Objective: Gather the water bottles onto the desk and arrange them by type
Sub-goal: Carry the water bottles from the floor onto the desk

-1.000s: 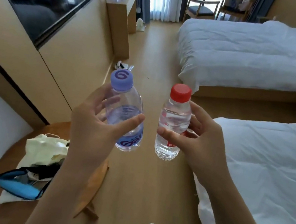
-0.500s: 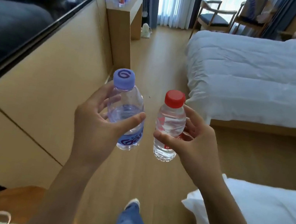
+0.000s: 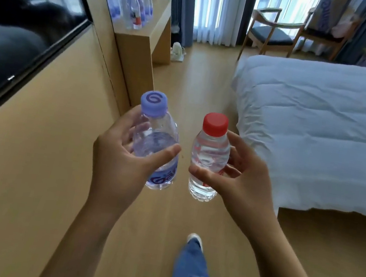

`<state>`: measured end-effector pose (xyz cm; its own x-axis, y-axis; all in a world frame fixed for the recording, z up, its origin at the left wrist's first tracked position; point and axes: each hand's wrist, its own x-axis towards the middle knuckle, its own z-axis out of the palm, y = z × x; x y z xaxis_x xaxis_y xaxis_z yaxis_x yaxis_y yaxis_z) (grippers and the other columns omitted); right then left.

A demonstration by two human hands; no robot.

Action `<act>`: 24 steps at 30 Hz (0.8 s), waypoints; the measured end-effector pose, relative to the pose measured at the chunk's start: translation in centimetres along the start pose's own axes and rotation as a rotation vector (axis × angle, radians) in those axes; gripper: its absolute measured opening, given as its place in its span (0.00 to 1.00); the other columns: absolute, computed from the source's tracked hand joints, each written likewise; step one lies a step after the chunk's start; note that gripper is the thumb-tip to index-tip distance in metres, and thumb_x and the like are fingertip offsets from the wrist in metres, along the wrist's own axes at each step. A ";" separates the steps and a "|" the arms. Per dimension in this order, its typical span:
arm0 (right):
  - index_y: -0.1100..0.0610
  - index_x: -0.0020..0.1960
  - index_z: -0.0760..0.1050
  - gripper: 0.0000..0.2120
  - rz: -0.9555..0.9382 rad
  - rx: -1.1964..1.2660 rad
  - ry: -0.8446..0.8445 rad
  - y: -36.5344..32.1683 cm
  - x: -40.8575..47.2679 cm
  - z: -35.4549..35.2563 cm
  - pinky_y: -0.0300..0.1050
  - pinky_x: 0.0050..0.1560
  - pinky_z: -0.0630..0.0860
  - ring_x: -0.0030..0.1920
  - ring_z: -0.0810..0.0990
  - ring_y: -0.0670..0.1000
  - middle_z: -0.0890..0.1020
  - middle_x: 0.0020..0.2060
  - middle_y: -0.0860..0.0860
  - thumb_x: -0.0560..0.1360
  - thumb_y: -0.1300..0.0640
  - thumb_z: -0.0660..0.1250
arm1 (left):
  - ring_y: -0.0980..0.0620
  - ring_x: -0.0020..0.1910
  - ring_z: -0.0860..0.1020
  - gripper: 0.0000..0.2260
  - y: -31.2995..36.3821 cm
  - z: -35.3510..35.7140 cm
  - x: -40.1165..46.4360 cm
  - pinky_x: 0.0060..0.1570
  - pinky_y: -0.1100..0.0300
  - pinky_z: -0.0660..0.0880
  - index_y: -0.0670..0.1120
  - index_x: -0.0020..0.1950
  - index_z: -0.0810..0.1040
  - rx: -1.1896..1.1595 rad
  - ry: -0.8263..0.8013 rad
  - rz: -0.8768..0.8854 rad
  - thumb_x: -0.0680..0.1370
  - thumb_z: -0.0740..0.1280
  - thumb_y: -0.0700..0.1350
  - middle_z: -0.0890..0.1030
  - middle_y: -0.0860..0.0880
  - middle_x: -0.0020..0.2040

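At about nine o'clock a dark television screen hangs on the wooden wall. At eleven o'clock the desk is now much nearer than a second ago, and the cluster of bottles on it, mostly purple-capped with at least one red-labelled, shows clearly. The person walks toward it, one leg in blue jeans stepping forward at six o'clock. The left hand grips the purple-capped bottle, thumb and fingers wrapped around its body. Just beside it, apart, the right hand grips the red-capped bottle in the same way. At two o'clock lies a white bed. I judge that the carrying is nearly finished; each bottle then needs a place beside its own type.
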<state>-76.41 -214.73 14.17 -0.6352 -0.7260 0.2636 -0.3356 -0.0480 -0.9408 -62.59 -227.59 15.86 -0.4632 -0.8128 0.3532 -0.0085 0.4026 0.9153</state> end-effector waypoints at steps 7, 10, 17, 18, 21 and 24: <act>0.38 0.62 0.72 0.31 -0.023 -0.014 -0.063 5.4 21.2 -1.9 0.27 0.49 0.74 0.51 0.82 0.37 0.83 0.51 0.35 0.65 0.54 0.81 | 0.56 0.59 0.81 0.30 -4.8 7.6 18.6 0.54 0.54 0.82 0.49 0.65 0.79 0.004 0.055 -0.017 0.64 0.82 0.45 0.84 0.56 0.56; 0.38 0.61 0.72 0.30 -0.017 -0.018 -0.078 7.3 29.0 -1.9 0.28 0.49 0.75 0.51 0.83 0.39 0.83 0.51 0.36 0.66 0.54 0.81 | 0.55 0.58 0.82 0.30 -6.8 9.7 25.8 0.53 0.55 0.82 0.49 0.65 0.79 -0.006 0.076 -0.014 0.65 0.82 0.44 0.84 0.56 0.55; 0.35 0.59 0.71 0.27 -0.035 -0.049 -0.088 12.7 46.9 0.2 0.26 0.49 0.74 0.51 0.81 0.35 0.81 0.49 0.28 0.64 0.44 0.78 | 0.54 0.55 0.83 0.28 -14.1 13.4 42.9 0.50 0.60 0.81 0.46 0.64 0.79 -0.040 0.095 -0.004 0.65 0.82 0.43 0.85 0.55 0.54; 0.35 0.59 0.71 0.27 -0.036 -0.050 -0.088 13.4 49.7 0.8 0.25 0.49 0.73 0.51 0.81 0.34 0.80 0.48 0.27 0.64 0.43 0.77 | 0.54 0.55 0.83 0.28 -15.3 13.9 45.6 0.50 0.61 0.81 0.46 0.64 0.79 -0.054 0.096 -0.002 0.66 0.81 0.42 0.85 0.55 0.54; 0.37 0.61 0.70 0.28 -0.043 -0.041 -0.096 15.6 58.4 2.9 0.25 0.50 0.73 0.52 0.81 0.34 0.80 0.49 0.28 0.63 0.42 0.76 | 0.52 0.58 0.82 0.29 -18.5 15.2 54.2 0.54 0.55 0.81 0.47 0.65 0.79 -0.059 0.095 0.007 0.66 0.81 0.43 0.84 0.54 0.55; 0.42 0.62 0.73 0.30 -0.034 -0.023 -0.086 17.3 67.0 5.0 0.28 0.51 0.75 0.51 0.82 0.38 0.84 0.49 0.37 0.64 0.48 0.80 | 0.52 0.60 0.81 0.29 -21.0 15.9 62.6 0.56 0.50 0.81 0.48 0.65 0.79 -0.049 0.099 -0.014 0.65 0.81 0.44 0.84 0.52 0.56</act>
<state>-121.26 -267.59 14.53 -0.5614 -0.7807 0.2747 -0.3725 -0.0580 -0.9262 -105.52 -280.20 15.66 -0.3736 -0.8566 0.3559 0.0303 0.3722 0.9277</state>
